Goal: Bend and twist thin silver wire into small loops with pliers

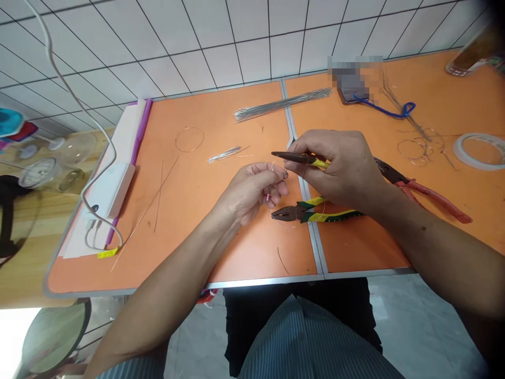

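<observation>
Thin wire loop [278, 170], pinched in left hand [250, 192], right hand [335, 168] gripping yellow-handled steel needle-nose pliers [294, 157]

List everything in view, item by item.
orange table: 1, orange with grey metal edging, in front of the person
needle-nose pliers: 1, yellow handle, in the right hand
combination pliers: 1, yellow and green, on the table below the right hand
red-handled pliers: 1, red, table's right side
wire bundle: 1, silver, table's far side
short wire bundle: 1, silver, table's middle
wire rings: several, silver, table's right side
tape roll: 1, white, right edge
blue cord: 1, blue, far right
white box: 1, white, left edge
wire ring with pink bead: 1, silver and pink, in the left hand
left hand: 1, holding the ring
right hand: 1, gripping the pliers
</observation>
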